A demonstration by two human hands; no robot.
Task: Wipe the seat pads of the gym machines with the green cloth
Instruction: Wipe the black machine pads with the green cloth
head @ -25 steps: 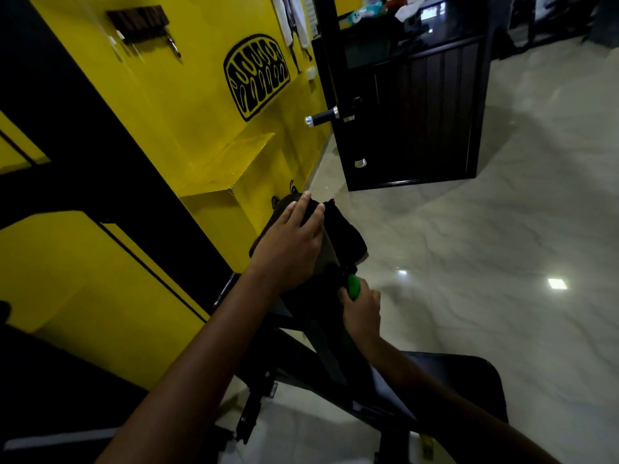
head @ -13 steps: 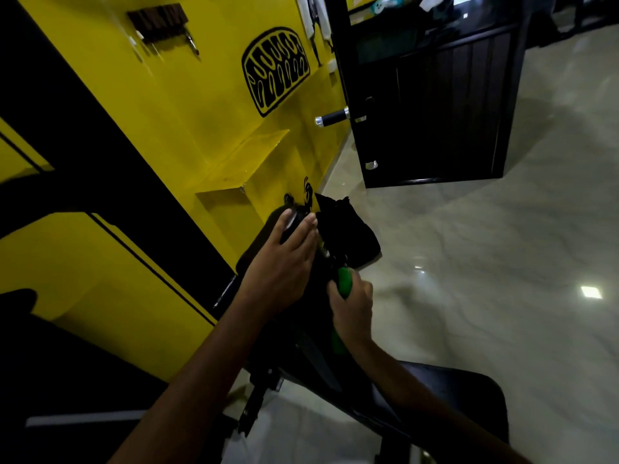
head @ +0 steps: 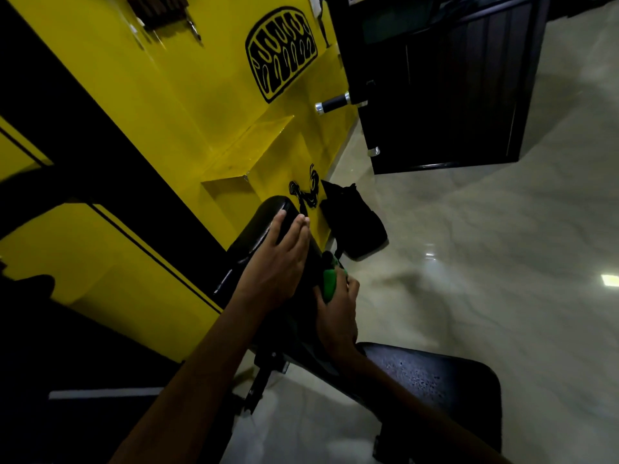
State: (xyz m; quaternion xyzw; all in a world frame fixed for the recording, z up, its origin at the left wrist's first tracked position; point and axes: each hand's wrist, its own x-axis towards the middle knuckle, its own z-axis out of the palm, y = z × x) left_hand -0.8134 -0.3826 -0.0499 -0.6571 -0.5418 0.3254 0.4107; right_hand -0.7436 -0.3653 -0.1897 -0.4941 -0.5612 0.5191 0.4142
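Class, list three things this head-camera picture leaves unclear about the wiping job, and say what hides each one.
1. Green cloth: only a bunched bit shows; the right hand gripping it hides the rest.
2. Back pad: the flat left hand and dim light hide most of its surface, so wiped areas cannot be told.
3. Seat pad: its near part lies behind the right forearm, in shadow.

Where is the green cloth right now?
Head view, centre: the green cloth is bunched in the right hand, against the black back pad, beside the left hand.

Seat pad (head: 432, 380) nearest, back pad (head: 268, 226) beyond — bag (head: 355, 222) seemingly right.
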